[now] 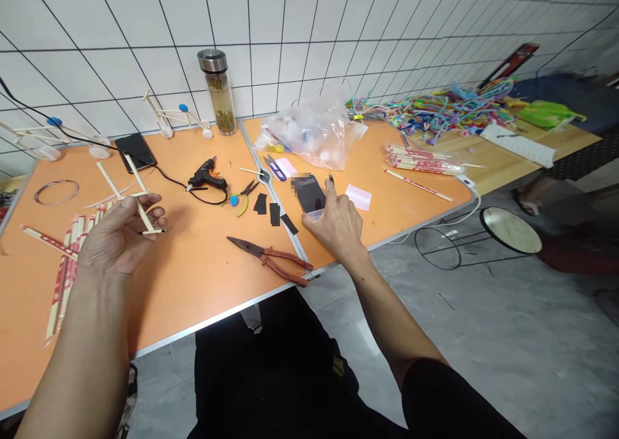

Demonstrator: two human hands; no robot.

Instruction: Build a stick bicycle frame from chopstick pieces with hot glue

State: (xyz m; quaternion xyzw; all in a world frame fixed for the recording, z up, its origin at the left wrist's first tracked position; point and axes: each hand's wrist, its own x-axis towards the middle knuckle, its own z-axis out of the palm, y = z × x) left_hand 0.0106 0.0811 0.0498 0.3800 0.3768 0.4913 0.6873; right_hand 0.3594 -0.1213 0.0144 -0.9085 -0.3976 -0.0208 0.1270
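Note:
My left hand (123, 229) is closed around a small frame of pale wooden sticks (141, 210), raised above the left part of the table. A short crosspiece with dark tips sits at its lower end. My right hand (338, 220) is at the lower end of a smartphone (312, 193) lying on the table, thumb at one edge and index finger along the other. Beside that fingertip is a small black object (331, 178), too small to name. Long-nose pliers (265, 256) with reddish handles and several black strips (275, 214) lie between my hands.
A glue gun (207, 178), small cutters (249, 189), blue snips (275, 167) and a second phone (135, 151) lie farther back. Behind them stand a glass bottle (220, 97) and stick-built models (176, 120). Wrapped chopsticks (60, 284), a plastic bag (314, 129) and a stool (511, 230) are around.

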